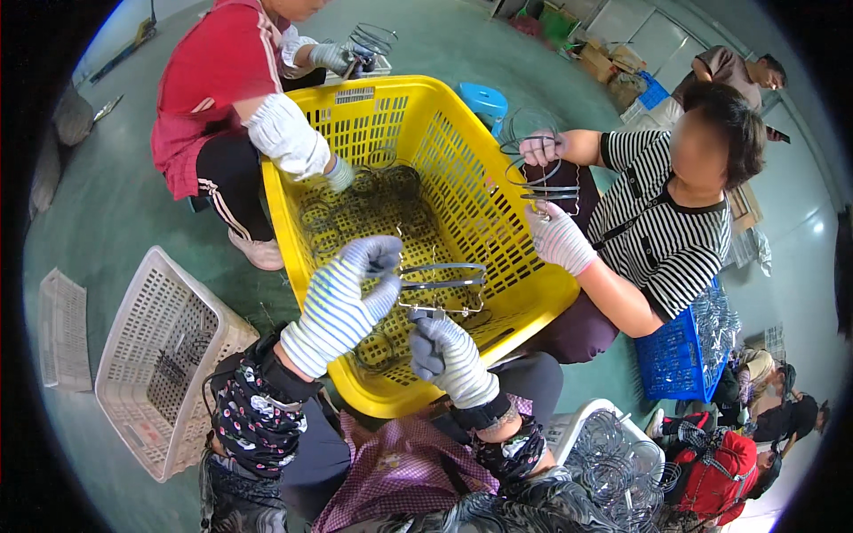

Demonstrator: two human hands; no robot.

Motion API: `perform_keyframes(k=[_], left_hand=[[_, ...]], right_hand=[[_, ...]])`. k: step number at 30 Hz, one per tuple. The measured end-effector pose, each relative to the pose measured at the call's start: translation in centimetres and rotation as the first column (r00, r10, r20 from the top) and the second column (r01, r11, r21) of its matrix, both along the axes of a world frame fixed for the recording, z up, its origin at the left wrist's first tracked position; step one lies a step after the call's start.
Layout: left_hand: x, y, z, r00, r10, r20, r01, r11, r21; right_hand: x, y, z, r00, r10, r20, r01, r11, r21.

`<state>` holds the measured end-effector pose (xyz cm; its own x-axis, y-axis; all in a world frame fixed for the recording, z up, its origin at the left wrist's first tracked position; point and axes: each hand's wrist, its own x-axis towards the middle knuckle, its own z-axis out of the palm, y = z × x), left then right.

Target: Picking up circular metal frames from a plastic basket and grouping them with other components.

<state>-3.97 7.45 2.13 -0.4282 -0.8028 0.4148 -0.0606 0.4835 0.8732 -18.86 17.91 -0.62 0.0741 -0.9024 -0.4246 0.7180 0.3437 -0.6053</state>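
Over the near part of a large yellow plastic basket [404, 404], I hold a wire frame [444, 284] with dark flat bands and thin bent wires. My left hand [346, 298], in a striped grey-and-white glove, is closed at the frame's left side, thumb and fingers on its edge. Below the frame, my right hand [451, 355], gloved the same way, pinches its lower wire with curled fingers. Several dark wire rings [382, 186] lie in the basket's far left part.
A co-worker in red [213, 98] reaches into the basket from the left. Another, in a striped shirt [657, 204], holds a similar wire frame [551, 191] at right. White crates [233, 333] stand at left; a white bin [569, 426] of wire rings and a blue crate [671, 369] stand at right.
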Motion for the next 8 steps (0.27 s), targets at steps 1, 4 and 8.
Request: perform_keyframes(k=[1,4,8], left_hand=[[0.2,-0.4,-0.2,0.999,0.042,-0.022,-0.043,0.998,-0.046],[0.6,-0.9,-0.7,0.989,0.149,0.023,-0.148,0.988,-0.033],[0.4,-1.0,-0.9,0.988,0.125,0.094,-0.128,0.992,0.022]], right_hand=[[0.1,0.0,0.2,1.000,0.025,-0.019,-0.025,1.000,-0.016],[0.3,0.3,0.8,0.998,0.038,-0.054,-0.039,0.999,-0.017],[-0.8,0.2,0.1,0.978,0.125,0.165,-0.113,0.991,-0.076]])
